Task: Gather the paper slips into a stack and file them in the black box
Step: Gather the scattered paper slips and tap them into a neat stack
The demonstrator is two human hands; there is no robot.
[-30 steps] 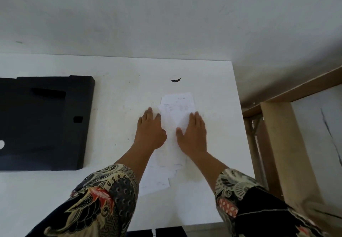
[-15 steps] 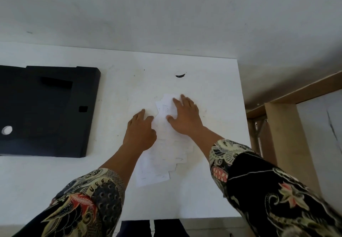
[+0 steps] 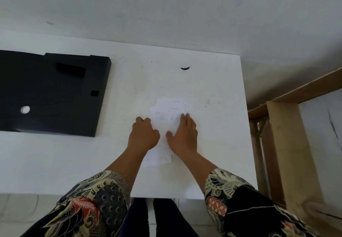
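Note:
Several white paper slips (image 3: 169,111) lie overlapped in a narrow pile on the white table (image 3: 218,125), right of centre. My left hand (image 3: 143,135) rests at the pile's left edge with its fingers curled. My right hand (image 3: 184,135) lies flat on the pile's right side, fingers together, pressing down. Both hands touch the slips without lifting them. The lower slips stick out toward me between my forearms. The black box (image 3: 51,94) lies flat at the table's left, well away from the pile.
A small black mark (image 3: 185,68) sits on the table behind the slips. A wooden frame (image 3: 285,144) stands close off the table's right edge. The wall runs along the table's far edge. My legs show below the near edge.
My right hand has drawn back from the top of the pile to its right side. The slips are pushed into a narrower pile. My left hand has curled its fingers at the left edge.

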